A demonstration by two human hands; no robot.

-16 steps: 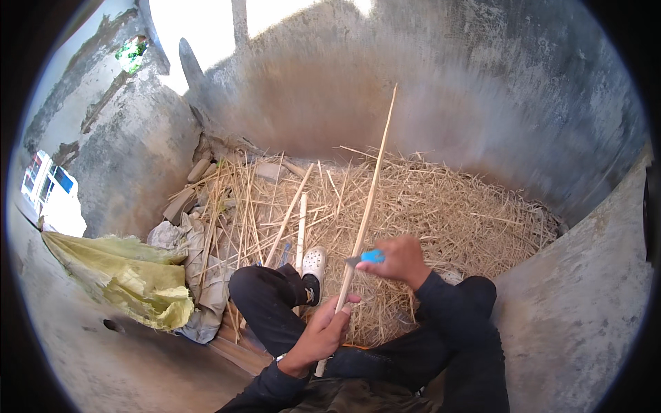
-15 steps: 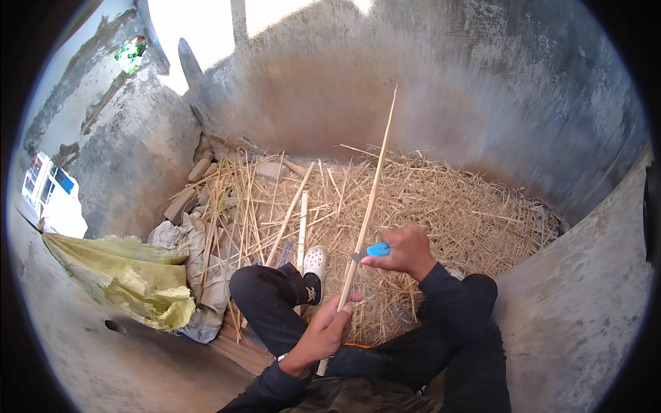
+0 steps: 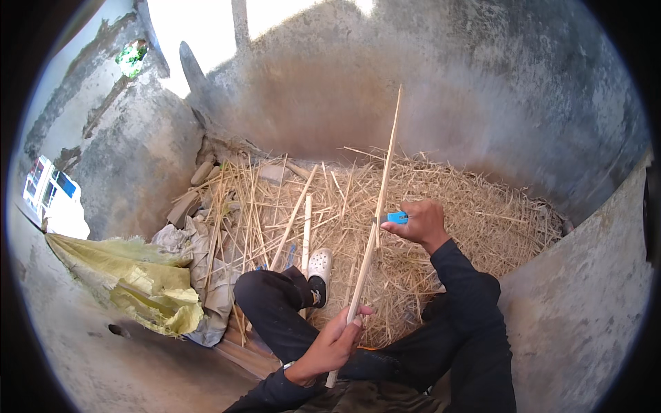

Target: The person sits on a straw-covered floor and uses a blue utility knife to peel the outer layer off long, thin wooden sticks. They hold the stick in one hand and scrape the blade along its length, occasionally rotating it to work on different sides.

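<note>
Stick (image 3: 364,272) within left fingers (image 3: 365,310); blue-handled knife (image 3: 395,217) seemingly touching higher.

Far wall (image 3: 447,89): grey, blotchy, brown-stained low down; bright light patch (image 3: 196,41) at its upper left. Left wall (image 3: 151,151): peeling, green patch (image 3: 131,59) high up; lower, bright opening (image 3: 63,210) with white frame and blue pane. Near left: crumpled yellow sheet (image 3: 155,282), torn-edged; greyish cloth (image 3: 219,296) just right of it. Pale block (image 3: 274,173) toward far left corner. Straw-coloured slivers (image 3: 475,213) heaped across floor, centre to right. Right: plain grey wall (image 3: 578,289), sloping in view.
</note>
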